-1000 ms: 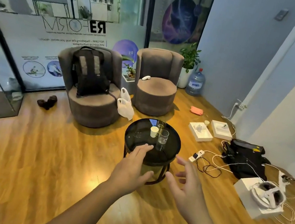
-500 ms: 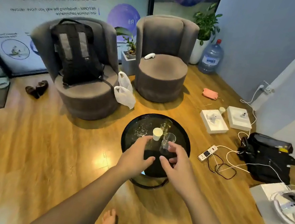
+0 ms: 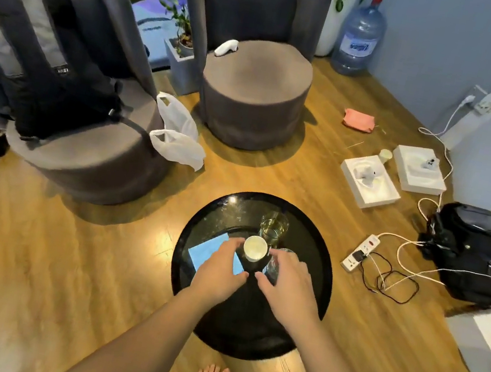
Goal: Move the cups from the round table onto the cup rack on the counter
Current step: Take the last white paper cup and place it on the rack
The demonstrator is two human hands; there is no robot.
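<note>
Black glossy round table [image 3: 310, 295] holds a white cup [image 3: 255, 248] between our left hand [image 3: 217, 271] and right hand [image 3: 289, 283]; whether either grips, we cannot tell.

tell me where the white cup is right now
In the head view the white cup stands near the middle of the round black table, between the left hand and right hand, just in front of a clear glass.

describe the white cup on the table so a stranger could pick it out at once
Find the round black glass table in front of the two grey armchairs. Near its middle, between both hands, stands the small opaque white cup. The cups beside it are clear glass; it alone is solid white.
</note>
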